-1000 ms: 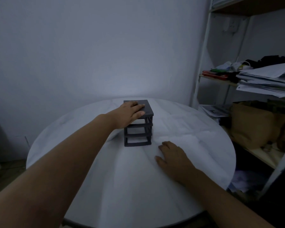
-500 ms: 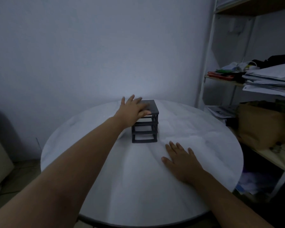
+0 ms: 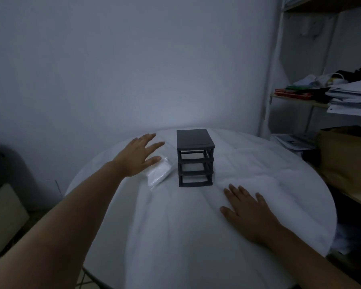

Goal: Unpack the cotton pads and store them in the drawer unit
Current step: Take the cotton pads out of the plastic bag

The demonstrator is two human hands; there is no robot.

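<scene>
One dark drawer unit with three tiers stands toward the far edge of the table. One white packet of cotton pads lies just left of it. The left hand is over the packet, fingers spread straight and gripping nothing. The right hand lies flat on the table, fingers relaxed.

Frame is running dim, blue-grey cast. Light is pooling on the wall just behind the drawer unit and fading out left of it. Wide-angle is bending the shelf post right of the drawer unit. Left forearm in front of it is going soft.
</scene>
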